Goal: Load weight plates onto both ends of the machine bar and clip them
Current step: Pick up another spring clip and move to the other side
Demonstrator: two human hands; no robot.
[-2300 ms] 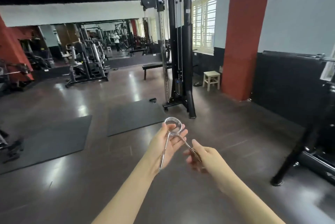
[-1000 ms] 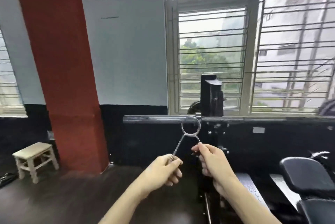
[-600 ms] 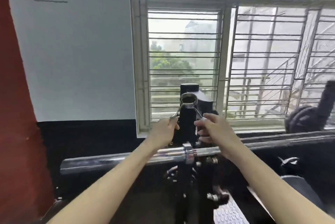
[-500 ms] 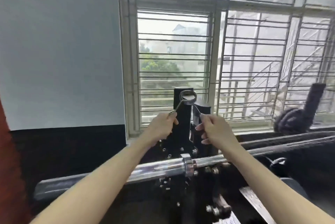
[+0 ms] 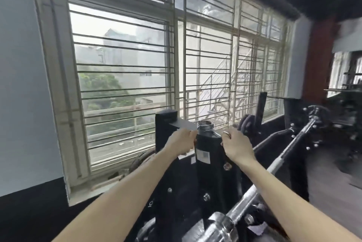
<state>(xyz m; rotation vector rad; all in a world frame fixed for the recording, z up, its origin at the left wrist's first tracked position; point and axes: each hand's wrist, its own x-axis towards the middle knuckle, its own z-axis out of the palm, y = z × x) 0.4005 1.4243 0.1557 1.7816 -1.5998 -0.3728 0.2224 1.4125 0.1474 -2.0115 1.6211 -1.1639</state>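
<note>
Spring clip [image 5: 205, 125] atop black upright [image 5: 208, 163]

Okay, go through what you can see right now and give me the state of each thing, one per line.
spring clip: coil at the top of the black upright, handles held in both hands
left hand: closed on one clip handle
right hand: closed on the other clip handle
machine bar: bare along the visible stretch, no plate or clip
black upright: standing, clip coil at its top

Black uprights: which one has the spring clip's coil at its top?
The stickered upright between the left hand and right hand: the spring clip has its coil at that top. The upright to its left is bare-capped.
</note>
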